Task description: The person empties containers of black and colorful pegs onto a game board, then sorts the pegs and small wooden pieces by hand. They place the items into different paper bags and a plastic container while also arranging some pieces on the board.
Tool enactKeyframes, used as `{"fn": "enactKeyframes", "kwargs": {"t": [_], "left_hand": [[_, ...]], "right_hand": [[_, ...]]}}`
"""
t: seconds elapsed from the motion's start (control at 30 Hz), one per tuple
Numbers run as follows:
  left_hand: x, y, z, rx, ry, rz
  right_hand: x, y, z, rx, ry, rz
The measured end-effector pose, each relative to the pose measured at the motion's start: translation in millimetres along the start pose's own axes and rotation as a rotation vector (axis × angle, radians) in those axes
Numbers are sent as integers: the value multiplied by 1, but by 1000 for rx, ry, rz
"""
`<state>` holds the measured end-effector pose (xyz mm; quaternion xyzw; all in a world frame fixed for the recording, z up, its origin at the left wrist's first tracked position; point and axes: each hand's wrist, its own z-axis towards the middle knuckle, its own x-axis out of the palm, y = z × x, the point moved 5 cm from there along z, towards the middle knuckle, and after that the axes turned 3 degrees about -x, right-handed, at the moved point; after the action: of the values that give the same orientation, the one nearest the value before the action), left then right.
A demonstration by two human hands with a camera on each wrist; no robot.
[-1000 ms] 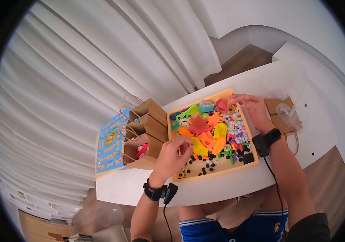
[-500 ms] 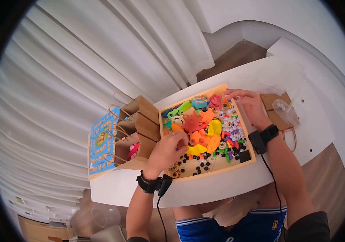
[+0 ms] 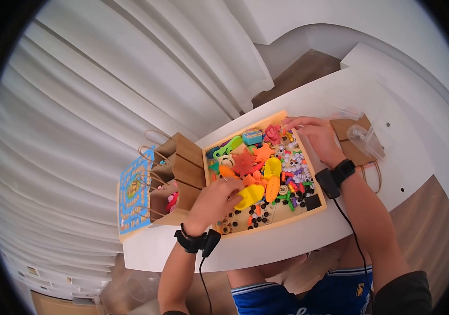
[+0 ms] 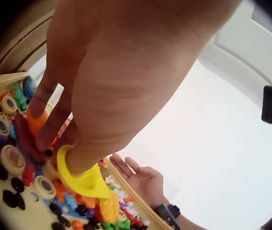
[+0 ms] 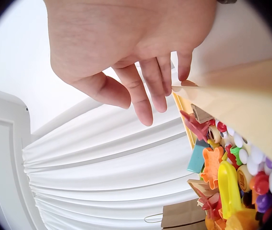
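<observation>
My left hand (image 3: 215,205) is over the left front part of a shallow wooden tray (image 3: 316,209). Its thumb is tucked behind the rim of a hollow yellow plastic piece (image 4: 85,184), and the fingers curl close by. An orange piece (image 4: 37,122) lies at the fingertips in the left wrist view. My right hand (image 3: 319,139) hovers beside the tray's far right corner, fingers extended, nothing in them. Around the yellow piece lie a red leaf-shaped piece (image 3: 245,163), a second yellow piece (image 3: 272,168) and small black beads (image 3: 250,221).
Brown paper bags (image 3: 188,168) stand left of the tray, beside a blue printed board (image 3: 136,191). To the right, a clear plastic cup (image 3: 366,139) with white bits lies on a flat brown bag (image 3: 351,146). White curtains (image 3: 130,79) hang behind the table.
The yellow piece at my left hand has shifted slightly right within the tray and turned. My right hand stays by the tray corner. The whole head view has drifted a little.
</observation>
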<state>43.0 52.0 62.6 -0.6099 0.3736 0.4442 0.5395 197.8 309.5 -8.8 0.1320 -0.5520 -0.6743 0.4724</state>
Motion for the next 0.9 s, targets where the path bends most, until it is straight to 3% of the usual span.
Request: {"fn": "enactKeyframes", "kwargs": {"t": [0.07,0.13,0.27,0.3,0.33,0.4,0.57,0.63,0.9], "left_hand": [[-10,-1,12,-63,7,-78],[-22,-11,28,-11,-171,-243],[-9,-26,63,20,-205,-185],[-3,-31,69,99,-244,-166],[3,-32,74,101,-243,-167],[19,-31,81,-20,-66,-148],[31,-34,84,-3,-53,-127],[35,-33,85,-54,26,-152],[8,-43,69,-25,-91,-313]], "right_hand": [[0,0,0,9,-7,-34],[1,1,-1,-8,-4,-45],[1,1,1,0,1,-59],[0,2,1,-2,0,-61],[0,1,1,4,6,-42],[2,2,1,11,10,-23],[0,-2,1,15,4,-15],[0,-2,2,2,12,-29],[0,0,1,-7,16,-54]]}}
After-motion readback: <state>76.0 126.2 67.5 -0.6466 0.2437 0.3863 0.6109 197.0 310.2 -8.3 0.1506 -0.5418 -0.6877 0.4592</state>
